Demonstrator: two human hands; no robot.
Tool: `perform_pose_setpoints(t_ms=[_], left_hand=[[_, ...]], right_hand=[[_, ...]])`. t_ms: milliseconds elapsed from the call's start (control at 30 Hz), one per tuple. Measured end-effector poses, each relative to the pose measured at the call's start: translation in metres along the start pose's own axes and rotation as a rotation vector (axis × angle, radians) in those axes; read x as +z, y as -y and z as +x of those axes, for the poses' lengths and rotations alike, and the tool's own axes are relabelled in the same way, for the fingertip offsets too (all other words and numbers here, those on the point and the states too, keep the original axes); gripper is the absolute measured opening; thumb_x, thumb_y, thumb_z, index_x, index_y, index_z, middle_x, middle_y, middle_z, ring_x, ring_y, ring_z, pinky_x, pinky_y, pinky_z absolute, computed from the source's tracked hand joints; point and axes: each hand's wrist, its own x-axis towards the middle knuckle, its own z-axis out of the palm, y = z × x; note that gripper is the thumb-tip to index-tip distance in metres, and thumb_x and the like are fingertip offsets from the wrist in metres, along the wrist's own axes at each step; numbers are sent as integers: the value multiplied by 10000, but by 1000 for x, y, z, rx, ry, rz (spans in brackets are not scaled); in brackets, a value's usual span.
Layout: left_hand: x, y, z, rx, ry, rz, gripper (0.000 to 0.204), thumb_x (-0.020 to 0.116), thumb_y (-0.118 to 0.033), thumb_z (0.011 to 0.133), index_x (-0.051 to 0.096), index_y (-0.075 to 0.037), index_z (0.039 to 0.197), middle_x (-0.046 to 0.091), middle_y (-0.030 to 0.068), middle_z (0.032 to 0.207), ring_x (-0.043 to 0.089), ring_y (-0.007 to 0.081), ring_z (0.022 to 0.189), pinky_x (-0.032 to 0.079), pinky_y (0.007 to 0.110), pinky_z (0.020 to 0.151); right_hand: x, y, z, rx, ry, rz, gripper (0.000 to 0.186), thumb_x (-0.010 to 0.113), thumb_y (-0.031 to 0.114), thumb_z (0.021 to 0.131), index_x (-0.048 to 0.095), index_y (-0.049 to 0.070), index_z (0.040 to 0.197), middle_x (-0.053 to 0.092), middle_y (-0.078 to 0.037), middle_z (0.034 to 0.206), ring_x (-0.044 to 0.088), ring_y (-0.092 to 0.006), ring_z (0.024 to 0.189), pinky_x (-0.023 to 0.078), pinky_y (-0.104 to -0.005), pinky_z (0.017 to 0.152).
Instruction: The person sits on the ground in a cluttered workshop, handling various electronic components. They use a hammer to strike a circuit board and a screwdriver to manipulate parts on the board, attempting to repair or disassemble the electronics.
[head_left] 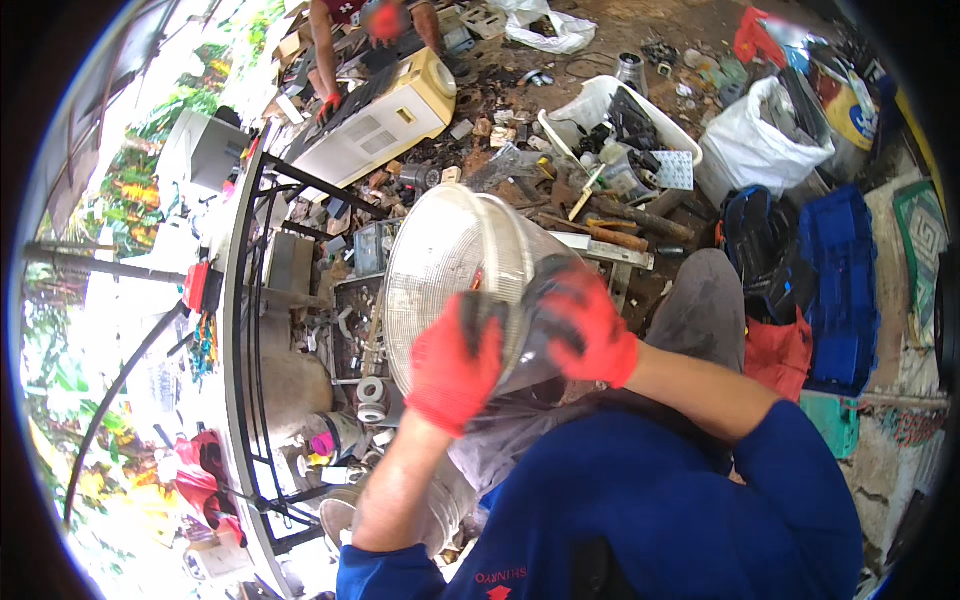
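A large round translucent housing (440,260) with a ribbed face and thick rim tilts on its side above my lap, like a lamp cover. My left hand (458,365), in a red and black glove, grips the lower part of its rim. My right hand (580,325), gloved the same way, has its fingers curled on the housing's darker right side, slightly blurred. Both hands hide part of the rim. My grey-trousered right knee (700,300) shows beside it.
Another person (325,45) handles a cream appliance (370,120) at top. Scrap surrounds a white bin (560,130), with a white sack (755,155) beside it. An open blue case (830,290) lies right; a black metal frame (255,400) runs along the left.
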Motion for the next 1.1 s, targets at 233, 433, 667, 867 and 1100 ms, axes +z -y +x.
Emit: perform_pose_setpoints(t_ms=[233, 433, 667, 867, 1100], left_hand=[[58, -31, -20, 165, 301, -40, 421, 685, -245, 861, 583, -17, 1200, 665, 217, 1002, 656, 387, 928, 528, 433, 809], [5, 26, -19, 8, -343, 169, 654, 789, -285, 770, 516, 23, 1278, 543, 266, 1264, 547, 455, 1141, 460, 484, 952], [11, 165, -20, -572, 45, -317, 570, 716, -421, 820, 642, 33, 1156, 697, 244, 1046, 673, 387, 987, 509, 421, 895], [-14, 178, 19, -361, -241, -306, 489, 701, -296, 852, 628, 61, 1177, 694, 213, 1109, 681, 319, 1005, 510, 398, 908], [-36, 167, 25, -285, -441, -423, 486, 634, -162, 892, 520, 87, 1293, 606, 200, 1247, 593, 257, 1123, 433, 353, 995]], right_hand=[[-49, -9, 30, 823, 306, 35, 750, 696, 419, 880, 428, -19, 1426, 571, -243, 1333, 561, -343, 1240, 430, -392, 1048], [-63, -48, -1, 951, 10, -182, 843, 713, 408, 851, 346, -18, 1480, 533, -274, 1376, 524, -389, 1283, 416, -423, 1070], [-49, -38, 30, 977, 115, -74, 874, 740, 351, 816, 326, -13, 1495, 499, -291, 1401, 489, -388, 1318, 406, -428, 1082], [-64, -28, 21, 668, -106, -23, 893, 744, 314, 806, 300, -47, 1492, 496, -296, 1400, 491, -388, 1313, 398, -424, 1096], [-27, 27, 17, 658, -182, -117, 816, 703, 284, 821, 333, -47, 1468, 578, -290, 1293, 579, -402, 1199, 463, -422, 1025]])
